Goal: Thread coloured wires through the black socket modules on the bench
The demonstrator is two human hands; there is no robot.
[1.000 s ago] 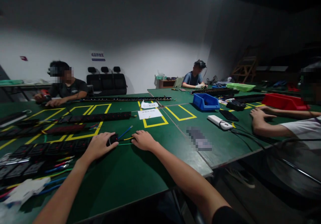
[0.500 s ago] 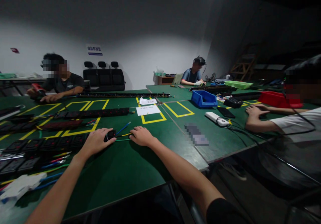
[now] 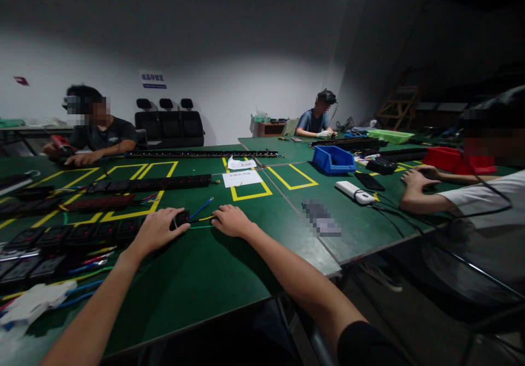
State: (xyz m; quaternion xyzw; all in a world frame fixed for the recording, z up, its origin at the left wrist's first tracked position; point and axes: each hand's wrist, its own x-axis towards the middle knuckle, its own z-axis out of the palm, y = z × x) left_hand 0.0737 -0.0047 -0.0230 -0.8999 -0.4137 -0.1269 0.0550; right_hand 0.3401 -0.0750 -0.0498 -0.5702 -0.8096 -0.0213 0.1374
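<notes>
While the left hand, half-spread, clasps the black socket strip, the right hand pinches the yellow wire — grip nearly closed.

— What does the strip look like?

— The socket strip is long and black, a row of squarish modules with small red marks on them. It lies flat on the tabletop, running left to right, its sockets facing up. A stretch near its right end is hidden.

— And the wires?

— Three come out of that right end. The blue wire slants up and away, loose, with a small ring-shaped terminal at its tip. The yellow wire runs almost straight out to the right; its outer end is out of sight.

— The third?

— The green wire, stretched out just on the near side of the yellow one.
</notes>
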